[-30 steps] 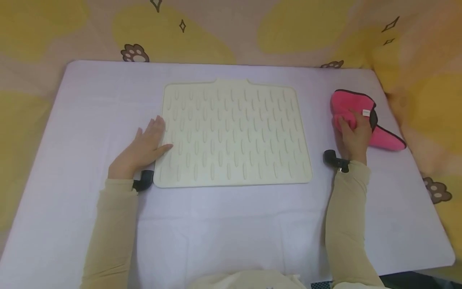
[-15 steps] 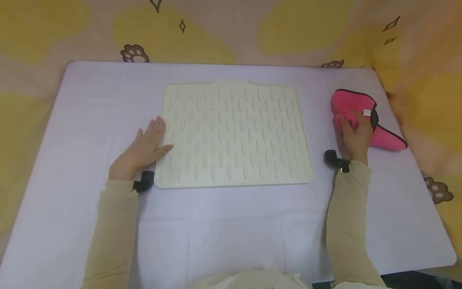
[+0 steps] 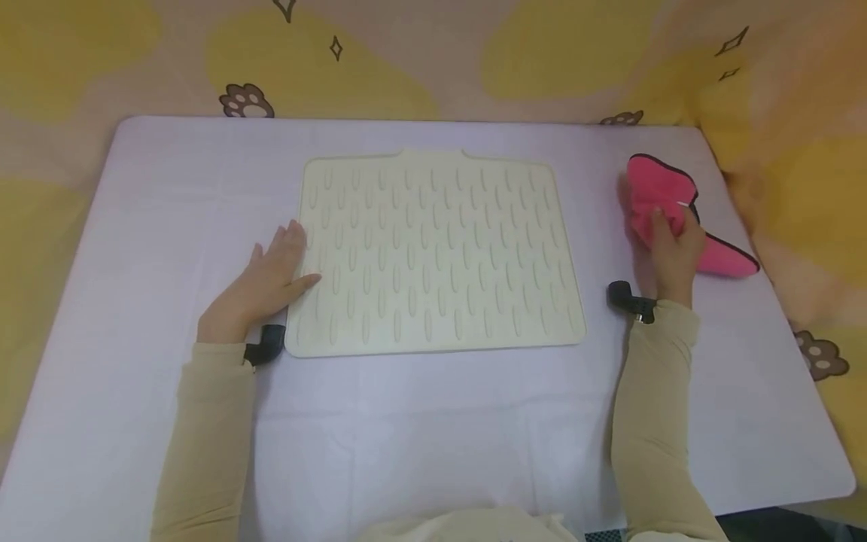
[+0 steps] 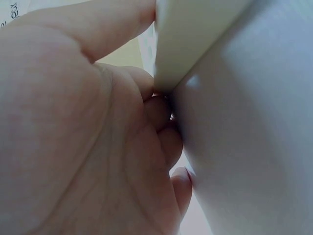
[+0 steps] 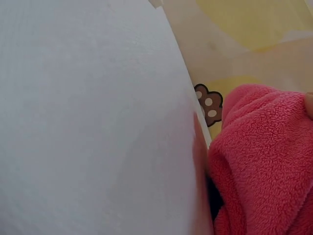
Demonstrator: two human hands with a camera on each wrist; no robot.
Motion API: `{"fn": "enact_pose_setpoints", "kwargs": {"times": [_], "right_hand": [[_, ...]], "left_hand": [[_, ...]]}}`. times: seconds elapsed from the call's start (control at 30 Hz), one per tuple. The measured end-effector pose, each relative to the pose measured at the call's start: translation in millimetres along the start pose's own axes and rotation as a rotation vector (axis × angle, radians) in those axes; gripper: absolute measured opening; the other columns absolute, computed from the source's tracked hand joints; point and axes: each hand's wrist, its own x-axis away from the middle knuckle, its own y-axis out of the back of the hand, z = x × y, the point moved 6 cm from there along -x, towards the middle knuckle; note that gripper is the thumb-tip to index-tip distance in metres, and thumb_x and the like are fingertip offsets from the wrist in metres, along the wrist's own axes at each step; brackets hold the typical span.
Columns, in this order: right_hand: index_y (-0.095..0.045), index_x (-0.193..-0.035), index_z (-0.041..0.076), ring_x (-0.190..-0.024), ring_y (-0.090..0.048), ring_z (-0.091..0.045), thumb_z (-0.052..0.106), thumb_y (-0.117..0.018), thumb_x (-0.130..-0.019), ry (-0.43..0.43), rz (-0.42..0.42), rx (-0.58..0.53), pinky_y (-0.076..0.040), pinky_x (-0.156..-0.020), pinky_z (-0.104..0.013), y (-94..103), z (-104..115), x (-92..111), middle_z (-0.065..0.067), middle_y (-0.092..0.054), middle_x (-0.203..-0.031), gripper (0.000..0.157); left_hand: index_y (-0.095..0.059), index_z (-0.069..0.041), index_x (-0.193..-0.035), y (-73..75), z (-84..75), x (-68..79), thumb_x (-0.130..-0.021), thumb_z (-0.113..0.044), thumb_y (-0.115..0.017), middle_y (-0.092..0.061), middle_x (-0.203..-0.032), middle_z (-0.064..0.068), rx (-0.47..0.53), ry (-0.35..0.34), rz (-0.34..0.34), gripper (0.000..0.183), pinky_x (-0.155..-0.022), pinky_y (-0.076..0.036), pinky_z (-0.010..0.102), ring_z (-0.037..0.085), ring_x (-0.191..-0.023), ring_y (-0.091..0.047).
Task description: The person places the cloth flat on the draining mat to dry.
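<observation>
A cream draining mat (image 3: pixel 433 256) with rows of raised oval ridges and a tab on its far side lies flat mid-table. My left hand (image 3: pixel 260 286) rests along its left edge, fingers straight and thumb over the top. In the left wrist view the fingertips of that hand (image 4: pixel 98 132) meet the side of the mat (image 4: pixel 195 34). At the far right, my right hand (image 3: pixel 677 256) pinches a pink cleaning cloth (image 3: pixel 660 181) with dark edging. Its plush folds bunch up in the right wrist view, where the cloth (image 5: pixel 266 152) hides most of the fingers.
A white-covered table (image 3: pixel 433 421) carries everything. Patterned yellow and beige fabric (image 3: pixel 420 60) hangs behind it and along the right side (image 3: pixel 813 211). Black wrist cameras (image 3: pixel 269 344) sit at both cuffs, the left one close to the mat's near corner.
My right hand has gathered and lifted the middle of the cloth; its far end has shifted and its white tag is now mostly folded away. My left hand stays at the mat's edge.
</observation>
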Motion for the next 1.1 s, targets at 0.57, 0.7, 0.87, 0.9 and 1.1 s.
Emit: {"fn": "enact_pose_setpoints", "kwargs": {"times": [0.57,0.7,0.87,0.9,1.1], "right_hand": [[-0.063,-0.075,0.013,-0.069,-0.049,-0.005,0.009,-0.062,-0.091,-0.107,-0.054,-0.325,-0.034,-0.064,-0.017,3.3,7,3,0.006,-0.054,-0.066,0.017],[-0.068,-0.081,0.012,-0.078,-0.053,-0.007,0.009,-0.062,-0.091,-0.136,-0.064,-0.397,-0.039,-0.071,-0.016,1.3,9,4,0.004,-0.061,-0.075,0.012],[-0.069,-0.086,0.01,-0.084,-0.054,-0.009,0.01,-0.064,-0.09,-0.139,-0.039,-0.439,-0.041,-0.075,-0.017,-7.3,20,6,0.002,-0.061,-0.082,0.007],[-0.069,-0.086,0.011,-0.083,-0.052,-0.009,0.011,-0.064,-0.09,-0.144,-0.036,-0.427,-0.041,-0.074,-0.016,-8.9,23,7,0.002,-0.06,-0.082,0.007],[-0.066,-0.083,0.013,-0.072,-0.043,-0.007,0.018,-0.067,-0.089,-0.175,0.03,-0.358,-0.034,-0.063,-0.017,-22.9,29,13,0.004,-0.045,-0.069,0.007]], "left_hand": [[0.015,0.005,-0.144,2.5,4.0,-0.1,-0.102,-0.036,-0.037,0.02,-0.151,0.019,-0.03,-0.016,0.009,0.079,-0.108,0.012,0.056,0.034,-0.139,0.018],[0.015,0.005,-0.144,2.3,4.6,-0.5,-0.101,-0.035,-0.038,0.019,-0.151,0.02,-0.022,-0.015,0.01,0.079,-0.108,0.012,0.056,0.034,-0.139,0.017],[0.016,0.004,-0.144,3.2,4.9,-1.0,-0.101,-0.034,-0.04,0.021,-0.151,0.018,-0.005,-0.009,0.009,0.08,-0.108,0.013,0.054,0.032,-0.14,0.018],[0.016,0.004,-0.144,3.1,4.8,-1.2,-0.101,-0.034,-0.04,0.021,-0.151,0.018,-0.004,-0.008,0.01,0.08,-0.108,0.013,0.054,0.032,-0.14,0.019],[0.016,0.005,-0.144,2.9,2.9,-2.4,-0.101,-0.033,-0.04,0.02,-0.151,0.019,-0.006,-0.008,0.012,0.08,-0.108,0.012,0.056,0.033,-0.139,0.018]]}}
